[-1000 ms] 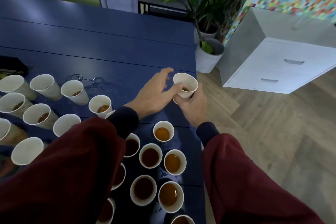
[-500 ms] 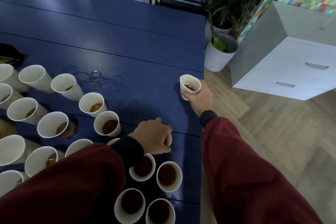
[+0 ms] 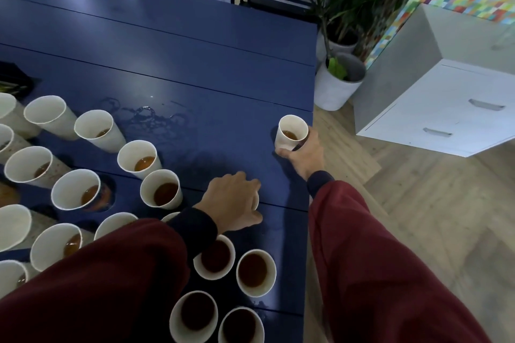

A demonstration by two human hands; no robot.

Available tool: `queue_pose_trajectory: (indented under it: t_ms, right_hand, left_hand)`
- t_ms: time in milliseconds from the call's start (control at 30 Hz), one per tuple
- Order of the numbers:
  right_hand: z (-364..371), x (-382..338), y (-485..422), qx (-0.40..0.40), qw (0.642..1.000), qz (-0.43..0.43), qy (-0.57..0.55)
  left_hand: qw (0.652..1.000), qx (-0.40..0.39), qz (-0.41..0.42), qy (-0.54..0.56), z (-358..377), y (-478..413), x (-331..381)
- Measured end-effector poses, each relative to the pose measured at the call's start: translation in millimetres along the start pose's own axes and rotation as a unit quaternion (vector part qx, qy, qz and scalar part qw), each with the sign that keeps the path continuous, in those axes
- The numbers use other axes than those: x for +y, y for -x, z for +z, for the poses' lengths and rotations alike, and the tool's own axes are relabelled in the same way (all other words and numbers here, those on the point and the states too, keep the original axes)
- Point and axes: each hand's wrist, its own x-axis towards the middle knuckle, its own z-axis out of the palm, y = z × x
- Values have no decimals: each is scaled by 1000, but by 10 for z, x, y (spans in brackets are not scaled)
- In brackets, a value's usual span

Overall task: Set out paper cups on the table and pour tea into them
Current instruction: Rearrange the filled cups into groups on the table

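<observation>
Many white paper cups stand on the blue table (image 3: 195,64); several hold brown tea, such as one mid-left (image 3: 147,159) and one near me (image 3: 255,273). My right hand (image 3: 305,156) grips a cup with a little tea (image 3: 289,125) standing by the table's right edge. My left hand (image 3: 231,200) curls over another cup (image 3: 257,200) at the edge of the near cluster. Only a sliver of that cup's rim shows. My dark red sleeves hide some near cups.
A wet spill (image 3: 145,117) marks the table behind the left cups. A dark object (image 3: 14,83) lies at the far left. Off the table's right edge stand a white plant pot (image 3: 338,86) and a white drawer cabinet (image 3: 446,111) on the wood floor.
My left hand let go of the far cup and pulled back onto a cup in the near cluster. My right hand kept its cup, now set by the table's right edge.
</observation>
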Motion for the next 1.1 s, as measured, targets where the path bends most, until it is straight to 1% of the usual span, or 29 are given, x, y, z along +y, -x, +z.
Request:
queue_pose_trajectory:
  t_ms: [67,133,167,233,300,367,433,500,600,767,833,933,1000,1100]
  right_hand:
    - [-31,44,75,-6,999,37,-15]
    - [-58,65,246,19,997,71,-38]
    - [-70,60,368,30,996,68,-50]
    - [-89,33,647,13,997,32,-72]
    - [-113,-44,954,-56,994,-25,-86]
    - [-125,-158,1211,-126,984,-94,-83]
    - [-115,-294,1387,-156,975,-136,-78]
    - [-108,-436,1504,-129,976,-141,-101]
    - [-120,-498,1527,-50,979,-137,-142]
    - [-185,-330,1368,19,983,-115,-140]
    - [-192,-210,1289,46,985,-99,-133]
    - [-172,14,1128,66,990,-73,-106]
    - [-148,144,1023,61,994,-56,-75]
    - [-111,256,894,41,998,-36,-37]
  left_hand:
    - [999,27,-7,22,-90,-23,-9]
    - [997,59,-11,39,-202,-34,-5]
    - [996,75,-13,42,-256,-39,-2]
    - [993,106,-27,46,-368,-46,7]
    - [991,115,-36,57,-480,-36,38]
    - [990,115,-35,71,-580,-4,91]
    - [989,122,-25,76,-654,31,162]
    - [989,129,-17,75,-703,75,244]
    - [985,143,-4,93,-734,102,338]
    - [969,158,6,188,-711,72,296]
    - [971,143,-11,191,-620,30,226]
    - [986,73,-24,149,-382,-10,152]
    - [992,21,-16,121,-204,8,135]
    - [995,-17,-20,98,-14,13,126]
